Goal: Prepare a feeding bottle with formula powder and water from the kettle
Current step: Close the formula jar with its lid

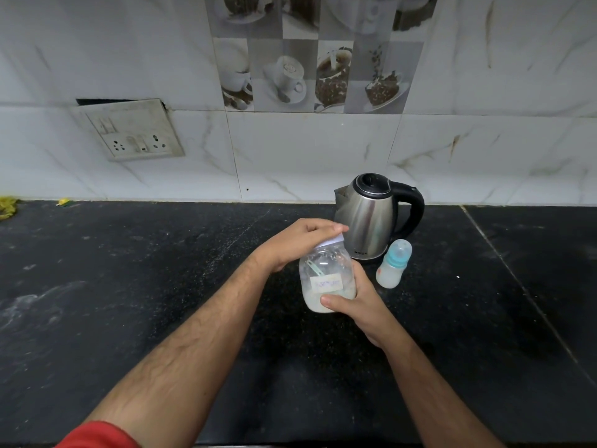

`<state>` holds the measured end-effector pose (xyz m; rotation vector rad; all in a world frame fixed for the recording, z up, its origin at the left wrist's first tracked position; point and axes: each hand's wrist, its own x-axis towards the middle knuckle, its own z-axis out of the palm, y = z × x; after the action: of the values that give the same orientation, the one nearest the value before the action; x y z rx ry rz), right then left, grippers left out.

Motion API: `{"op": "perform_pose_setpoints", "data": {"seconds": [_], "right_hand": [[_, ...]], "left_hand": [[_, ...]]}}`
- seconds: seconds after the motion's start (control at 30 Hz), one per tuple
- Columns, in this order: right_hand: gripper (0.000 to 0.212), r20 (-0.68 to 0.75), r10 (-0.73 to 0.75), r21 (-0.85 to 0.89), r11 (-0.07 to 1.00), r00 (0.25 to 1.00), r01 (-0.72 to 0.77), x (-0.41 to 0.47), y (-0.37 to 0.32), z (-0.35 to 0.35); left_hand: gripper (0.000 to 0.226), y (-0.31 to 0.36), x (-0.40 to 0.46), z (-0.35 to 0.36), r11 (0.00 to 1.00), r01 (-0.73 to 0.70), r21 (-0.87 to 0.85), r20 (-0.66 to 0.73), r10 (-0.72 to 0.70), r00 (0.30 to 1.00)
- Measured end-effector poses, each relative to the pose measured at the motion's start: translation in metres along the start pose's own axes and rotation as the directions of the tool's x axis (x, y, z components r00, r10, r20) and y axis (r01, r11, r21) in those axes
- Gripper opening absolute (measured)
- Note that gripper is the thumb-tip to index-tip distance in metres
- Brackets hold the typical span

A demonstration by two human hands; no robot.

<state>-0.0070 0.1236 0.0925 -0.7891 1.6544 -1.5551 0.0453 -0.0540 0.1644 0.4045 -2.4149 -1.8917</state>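
A clear plastic jar (pixel 326 279) with a paper label holds pale formula powder at its bottom and a light green scoop. My right hand (pixel 358 305) grips the jar's lower body from the right. My left hand (pixel 297 244) is closed over its white lid (pixel 332 242) from above. Behind the jar stands a steel kettle (pixel 368 218) with a black lid and handle, the handle to the right. Right of the jar, a small feeding bottle (pixel 392 268) with a teal collar and clear cap stands upright in front of the kettle.
Everything rests on a black stone counter (pixel 161 270) against a white marble-tiled wall. A switch and socket plate (pixel 132 130) hangs on the wall at the left. Yellow scraps (pixel 8 206) lie at the counter's far left edge.
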Motion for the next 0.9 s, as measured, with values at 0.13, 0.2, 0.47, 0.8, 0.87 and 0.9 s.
{"op": "perform_pose_setpoints", "data": {"seconds": [0.13,0.2,0.47,0.8,0.87,0.9], "right_hand": [[0.090,-0.019,-0.019,-0.022,1.000,1.000,0.018,-0.001,-0.001,0.003],[0.090,-0.057,-0.035,-0.070,0.997,0.998,0.031,-0.001,0.001,0.006],[0.101,-0.284,-0.124,-0.449,0.893,0.951,-0.018,-0.007,-0.006,0.023],[0.081,0.001,0.023,0.157,0.987,1.000,-0.022,-0.012,-0.010,0.006],[0.079,0.128,0.039,0.351,0.933,0.991,-0.082,-0.016,-0.009,0.005],[0.082,0.187,0.039,0.418,0.901,0.982,-0.116,-0.017,-0.009,0.005]], "left_hand": [[0.024,0.003,0.005,0.000,0.999,0.042,0.014,-0.011,-0.042,0.999],[0.023,0.004,0.005,0.001,0.997,0.063,0.045,0.002,-0.063,0.998],[0.016,0.003,0.008,0.018,0.979,0.101,0.178,-0.174,-0.070,0.982],[0.021,0.007,-0.005,0.012,1.000,0.005,0.014,-0.057,-0.004,0.998],[0.023,0.006,-0.010,0.010,0.990,-0.032,-0.140,0.000,0.032,0.999],[0.025,0.005,-0.012,0.009,0.974,-0.049,-0.221,0.025,0.056,0.998]]}}
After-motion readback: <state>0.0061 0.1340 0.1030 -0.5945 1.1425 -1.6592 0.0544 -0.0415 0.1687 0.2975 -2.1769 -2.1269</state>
